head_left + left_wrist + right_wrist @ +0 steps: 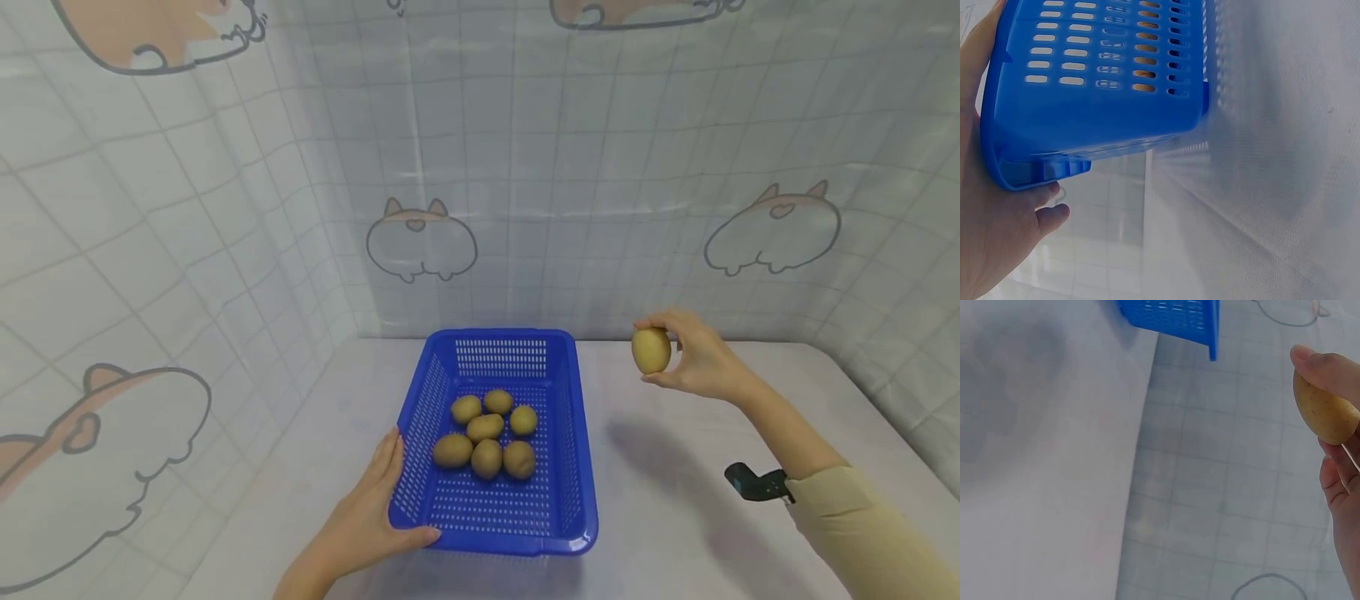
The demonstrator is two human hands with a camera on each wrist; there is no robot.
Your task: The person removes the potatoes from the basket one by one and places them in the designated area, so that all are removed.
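A blue perforated plastic basket (558, 467) sits on the white table and holds several brown potatoes (486, 429). My left hand (371, 512) rests against the basket's near left corner (1029, 162), fingers straight along its side and thumb at the front edge. Off to the right of the basket, my right hand (693, 354) is raised above the table and pinches a yellowish potato (651, 350) between thumb and fingers. The right wrist view shows that potato (1324, 411) in my fingertips, with the basket's corner (1175, 317) far off.
A white cloth covers the table (675, 500). Tiled sheets printed with cartoon animals (420, 242) hang close behind and on both sides. A black wrist mount (753, 482) sits on my right forearm.
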